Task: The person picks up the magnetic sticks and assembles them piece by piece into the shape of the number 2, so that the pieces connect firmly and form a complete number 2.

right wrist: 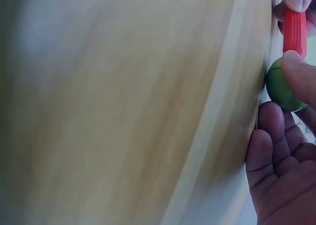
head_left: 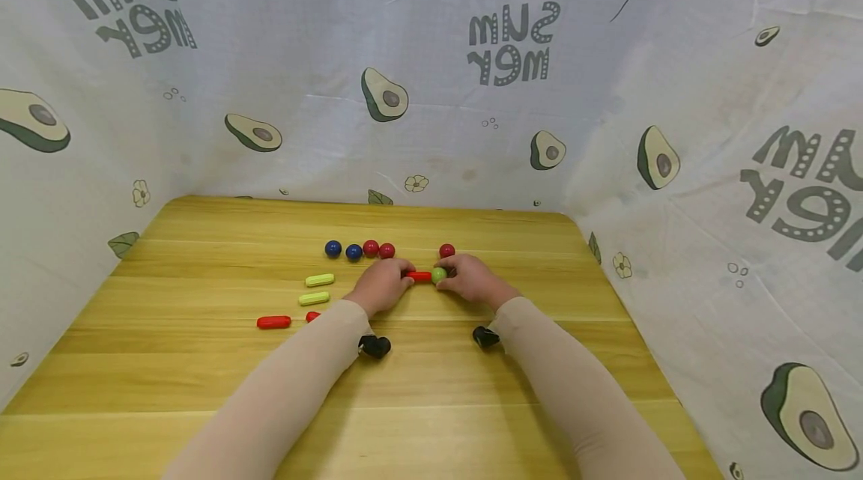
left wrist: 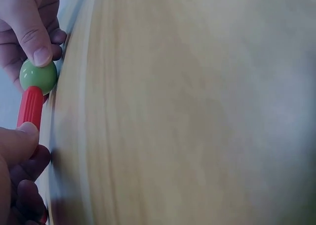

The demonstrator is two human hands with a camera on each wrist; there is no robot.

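Pinched between thumb and fingers of my left hand (head_left: pixel 382 284) is a red ridged stick (head_left: pixel 421 277), lying level. Its far end touches a green ball (head_left: pixel 439 275), which my right hand (head_left: pixel 474 279) grips by thumb and fingers. In the left wrist view the red stick (left wrist: pixel 31 108) meets the green ball (left wrist: pixel 38 76) end-on. The right wrist view has the green ball (right wrist: pixel 282 89) under my right thumb, against the stick (right wrist: pixel 295 32). Whether the two are joined or only touching, I cannot tell. Just behind my right fingers sits a dark red ball (head_left: pixel 447 249).
Two blue balls (head_left: pixel 333 248) and two dark red balls (head_left: pixel 371 248) line up behind my left hand. Left of it lie two yellow-green sticks (head_left: pixel 320 280), a red stick (head_left: pixel 273 322) and another red piece (head_left: pixel 313 316) partly hidden by my sleeve. Patterned cloth (head_left: pixel 431 135) surrounds the wooden table (head_left: pixel 431 420).
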